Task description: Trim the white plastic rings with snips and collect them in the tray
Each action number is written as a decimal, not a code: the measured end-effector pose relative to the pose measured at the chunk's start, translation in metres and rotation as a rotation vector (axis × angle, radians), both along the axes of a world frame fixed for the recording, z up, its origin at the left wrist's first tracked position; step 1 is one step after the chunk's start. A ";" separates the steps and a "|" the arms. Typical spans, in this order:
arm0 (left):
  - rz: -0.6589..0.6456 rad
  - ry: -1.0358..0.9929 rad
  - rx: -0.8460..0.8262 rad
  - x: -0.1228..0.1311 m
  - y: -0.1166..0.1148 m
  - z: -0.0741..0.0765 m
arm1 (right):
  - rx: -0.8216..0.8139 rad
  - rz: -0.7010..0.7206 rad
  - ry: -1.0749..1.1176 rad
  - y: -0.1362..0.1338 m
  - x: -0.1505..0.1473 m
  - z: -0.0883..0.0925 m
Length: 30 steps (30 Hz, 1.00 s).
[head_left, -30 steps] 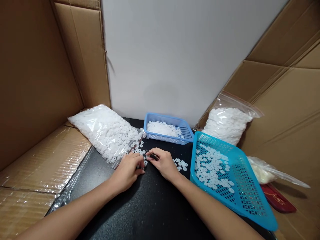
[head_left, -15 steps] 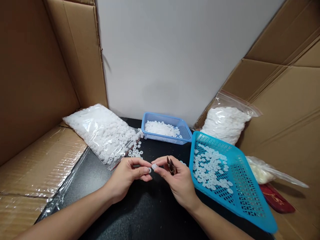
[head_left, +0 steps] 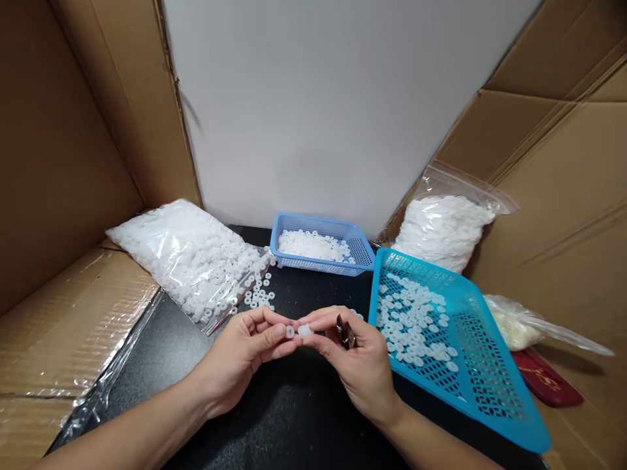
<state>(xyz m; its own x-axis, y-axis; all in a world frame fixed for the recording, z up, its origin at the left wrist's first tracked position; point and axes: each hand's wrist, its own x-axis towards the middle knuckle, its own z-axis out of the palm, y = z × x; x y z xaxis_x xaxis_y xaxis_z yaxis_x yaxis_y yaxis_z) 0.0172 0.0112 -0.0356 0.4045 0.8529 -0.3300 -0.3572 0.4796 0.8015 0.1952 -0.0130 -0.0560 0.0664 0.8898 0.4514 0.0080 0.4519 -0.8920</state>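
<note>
The left hand (head_left: 238,349) pinches a white ring (head_left: 290,332), hole showing; just to its right, above the bench (head_left: 274,411), the right hand (head_left: 365,365) grips a white piece (head_left: 304,330) in its fingertips, a dark tool (head_left: 345,333) tucked behind.

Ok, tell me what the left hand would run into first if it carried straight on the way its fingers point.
The left hand would likely first meet the white piece held by the right hand; whether they touch is unclear from this view.
</note>
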 end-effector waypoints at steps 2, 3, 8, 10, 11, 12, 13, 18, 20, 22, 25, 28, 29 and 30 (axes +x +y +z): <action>-0.009 -0.009 -0.010 0.001 -0.002 -0.001 | 0.026 0.020 -0.015 -0.002 -0.001 0.001; -0.012 -0.014 -0.007 0.002 -0.003 -0.001 | 0.033 0.026 -0.026 -0.002 -0.001 0.002; -0.014 -0.056 -0.013 0.008 -0.009 0.001 | 0.009 0.029 -0.035 -0.002 0.000 0.003; -0.002 -0.074 -0.026 0.010 -0.011 0.004 | -0.006 0.035 -0.030 -0.002 0.001 0.002; 0.005 -0.080 -0.028 0.011 -0.012 0.006 | -0.008 0.041 -0.034 -0.002 0.002 0.002; 0.009 -0.083 -0.028 0.012 -0.013 0.007 | -0.004 0.048 -0.046 -0.002 0.002 0.001; 0.013 -0.084 -0.027 0.012 -0.013 0.009 | 0.006 0.054 -0.066 -0.003 0.003 0.001; -0.012 -0.067 -0.022 0.010 -0.014 0.009 | 0.042 0.061 -0.136 -0.006 0.001 0.001; -0.044 -0.093 -0.017 0.009 -0.015 0.008 | 0.010 0.076 -0.103 -0.007 -0.001 0.002; -0.082 -0.138 -0.019 0.008 -0.016 0.007 | -0.026 0.098 -0.063 -0.008 -0.003 0.003; -0.122 -0.189 -0.031 0.008 -0.017 0.006 | -0.080 0.119 -0.028 -0.010 -0.004 0.003; -0.131 -0.212 -0.035 0.009 -0.017 0.005 | -0.109 0.130 -0.011 -0.011 -0.005 0.004; -0.131 -0.216 -0.035 0.009 -0.017 0.005 | -0.113 0.134 -0.004 -0.012 -0.005 0.004; -0.133 -0.220 -0.035 0.009 -0.017 0.005 | -0.113 0.138 0.001 -0.012 -0.005 0.005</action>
<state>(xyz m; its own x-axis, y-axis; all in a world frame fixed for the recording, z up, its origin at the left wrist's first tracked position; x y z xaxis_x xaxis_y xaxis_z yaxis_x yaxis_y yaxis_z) 0.0261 -0.0054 -0.0305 0.5774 0.7770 -0.2506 -0.4529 0.5602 0.6936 0.1905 -0.0249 -0.0511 -0.0597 0.9357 0.3478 -0.0484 0.3453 -0.9372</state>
